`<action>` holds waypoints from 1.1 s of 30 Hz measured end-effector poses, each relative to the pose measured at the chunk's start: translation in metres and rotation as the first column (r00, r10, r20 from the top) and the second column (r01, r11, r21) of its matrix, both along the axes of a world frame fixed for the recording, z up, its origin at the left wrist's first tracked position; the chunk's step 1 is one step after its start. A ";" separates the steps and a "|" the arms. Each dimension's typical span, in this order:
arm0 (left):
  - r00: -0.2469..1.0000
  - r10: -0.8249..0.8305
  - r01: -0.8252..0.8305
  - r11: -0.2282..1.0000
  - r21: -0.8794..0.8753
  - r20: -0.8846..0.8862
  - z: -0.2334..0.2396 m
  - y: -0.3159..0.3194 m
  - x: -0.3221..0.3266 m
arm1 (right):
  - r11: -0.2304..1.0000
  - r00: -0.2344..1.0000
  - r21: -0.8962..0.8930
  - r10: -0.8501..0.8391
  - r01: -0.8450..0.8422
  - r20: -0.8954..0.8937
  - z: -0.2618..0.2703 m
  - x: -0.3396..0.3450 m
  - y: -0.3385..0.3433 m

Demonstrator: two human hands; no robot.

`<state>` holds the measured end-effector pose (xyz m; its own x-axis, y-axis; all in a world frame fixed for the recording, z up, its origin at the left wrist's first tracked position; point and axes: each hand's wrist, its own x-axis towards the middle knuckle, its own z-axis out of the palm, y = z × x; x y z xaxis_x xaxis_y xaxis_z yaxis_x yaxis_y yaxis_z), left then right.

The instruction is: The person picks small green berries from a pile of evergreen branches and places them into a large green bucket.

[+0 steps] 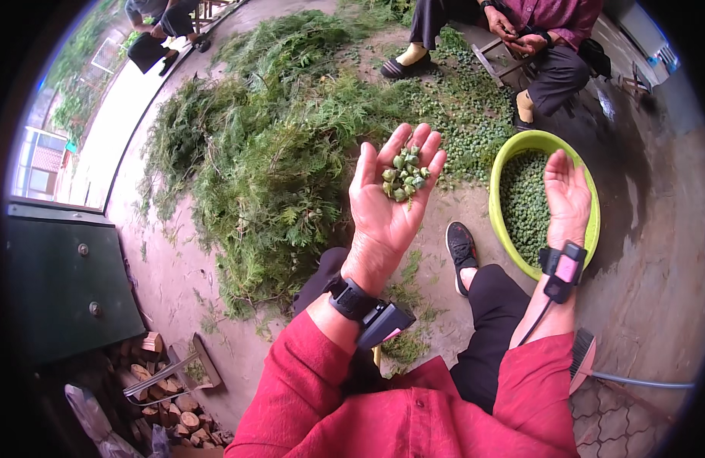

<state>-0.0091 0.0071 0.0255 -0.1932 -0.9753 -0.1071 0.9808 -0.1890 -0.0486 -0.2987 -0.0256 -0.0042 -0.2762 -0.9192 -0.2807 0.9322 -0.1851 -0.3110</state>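
My left hand point(381, 217) is raised palm up in front of me, fingers spread slightly. On its palm and fingers rests a small heap of green conifer cones point(407, 174). To the right, my right hand point(567, 197) is also palm up, holding nothing, with its fingers extended. It hovers over a yellow-green plastic tub point(496, 189); contact with the rim cannot be told. Many small green cones point(521, 197) fill the tub's visible inside. Both wrists carry strapped-on devices.
A large pile of cut conifer branches point(272, 172) covers the floor ahead, with loose cones point(473, 137) beside it. One person point(559, 34) sits beyond the tub, another point(158, 23) far left. Split firewood point(180, 409) lies lower left; a broom point(584, 358) lies lower right.
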 end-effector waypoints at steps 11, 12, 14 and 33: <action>1.000 -0.009 0.009 0.999 -0.051 0.018 -0.005 -0.001 -0.003 | 0.933 -0.043 0.060 0.048 -0.354 -0.998 0.047 0.165 0.033; 0.999 -0.006 0.008 0.999 -0.045 0.037 -0.006 0.000 -0.004 | 0.933 -0.043 0.061 0.048 -0.356 -0.998 0.049 0.168 0.034; 0.999 -0.001 0.003 0.999 -0.039 0.054 -0.007 0.000 -0.006 | 0.947 -0.170 0.036 -0.020 -0.320 -0.985 0.053 0.174 0.035; 0.990 0.006 -0.009 1.000 0.017 0.139 -0.010 0.001 -0.005 | 0.966 -0.094 -0.025 -0.051 -0.256 -0.994 0.037 0.183 0.034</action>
